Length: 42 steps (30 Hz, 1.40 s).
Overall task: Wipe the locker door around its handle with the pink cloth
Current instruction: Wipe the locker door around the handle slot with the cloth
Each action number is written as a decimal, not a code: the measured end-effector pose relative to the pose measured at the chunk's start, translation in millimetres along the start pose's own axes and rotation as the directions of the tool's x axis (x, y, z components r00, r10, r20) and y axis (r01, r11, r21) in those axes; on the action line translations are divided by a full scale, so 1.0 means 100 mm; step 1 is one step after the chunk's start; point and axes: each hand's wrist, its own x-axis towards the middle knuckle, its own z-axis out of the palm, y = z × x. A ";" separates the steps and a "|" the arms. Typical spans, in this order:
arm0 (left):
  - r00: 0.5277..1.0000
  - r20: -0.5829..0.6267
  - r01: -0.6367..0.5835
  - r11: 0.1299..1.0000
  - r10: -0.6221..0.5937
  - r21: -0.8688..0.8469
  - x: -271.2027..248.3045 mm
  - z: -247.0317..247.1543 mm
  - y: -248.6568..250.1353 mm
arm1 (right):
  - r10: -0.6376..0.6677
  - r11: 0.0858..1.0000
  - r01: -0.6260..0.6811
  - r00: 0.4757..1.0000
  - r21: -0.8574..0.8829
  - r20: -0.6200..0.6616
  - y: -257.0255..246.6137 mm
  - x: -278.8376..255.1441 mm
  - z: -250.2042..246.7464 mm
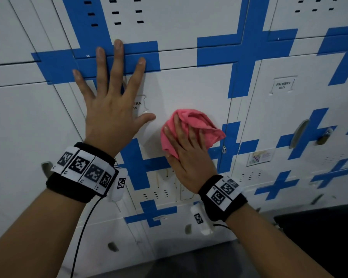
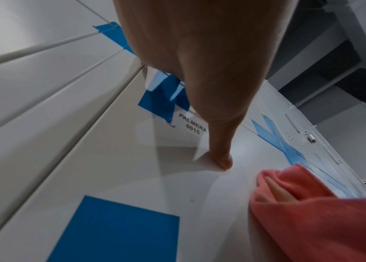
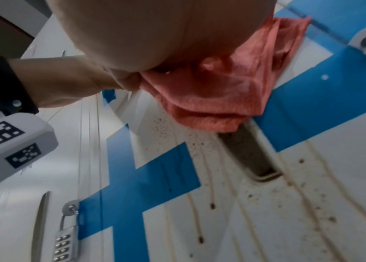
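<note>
We are mid-wipe: our right hand [image 1: 186, 155] presses the bunched pink cloth [image 1: 191, 129] flat-fingered against the white metal locker door [image 1: 189, 87], our left hand [image 1: 111, 109] braces spread open; next, we judge, downward strokes over the recessed handle slot [image 3: 250, 154] and rust streaks [image 3: 211, 195]

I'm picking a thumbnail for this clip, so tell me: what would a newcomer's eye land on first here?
The pink cloth stands out first, bunched under the right hand and pressed to the white locker door at the centre. Next come the bold blue crosses painted over the whole bank of lockers. The left hand lies spread flat on the door's upper left, and brown drip stains run down the door below the recessed handle.
</note>
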 end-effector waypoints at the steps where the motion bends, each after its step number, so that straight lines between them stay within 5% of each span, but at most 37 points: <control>1: 1.000 0.004 0.000 1.000 0.000 0.003 0.00 0.00 0.00 | -0.005 1.000 0.005 1.000 -0.020 0.003 0.07 -0.02 -0.02; 8: 0.999 0.030 0.019 0.999 -0.020 0.036 0.01 0.00 0.01 | -0.010 1.000 0.010 1.000 0.011 -0.015 0.03 0.09 -0.07; 15: 0.999 0.030 0.032 0.998 -0.034 0.049 -0.01 -0.02 0.04 | -0.235 0.962 0.262 0.938 -0.079 0.255 -0.05 -0.13 0.31; 20: 0.999 0.036 0.029 0.998 -0.031 0.053 0.00 -0.04 0.04 | -0.107 0.985 0.124 0.984 -0.119 0.142 0.43 -0.17 -0.08; 24: 0.998 0.034 0.048 0.998 -0.049 0.046 0.00 -0.03 0.08 | -0.044 0.999 0.044 0.999 0.007 0.029 0.26 -0.06 -0.10; 31: 0.994 0.039 0.097 0.994 -0.099 0.051 -0.02 0.04 0.21 | -0.100 0.995 0.099 0.995 0.022 0.027 -0.11 0.10 0.16; 38: 0.995 0.069 0.066 0.997 -0.069 0.045 -0.23 0.19 0.24 | -0.145 0.982 0.152 0.987 -0.114 0.069 0.36 -0.03 -0.03; 42: 0.996 0.059 0.068 0.996 -0.071 0.049 -0.25 0.24 0.26 | -0.096 0.994 0.096 0.995 -0.044 0.003 0.24 0.00 -0.03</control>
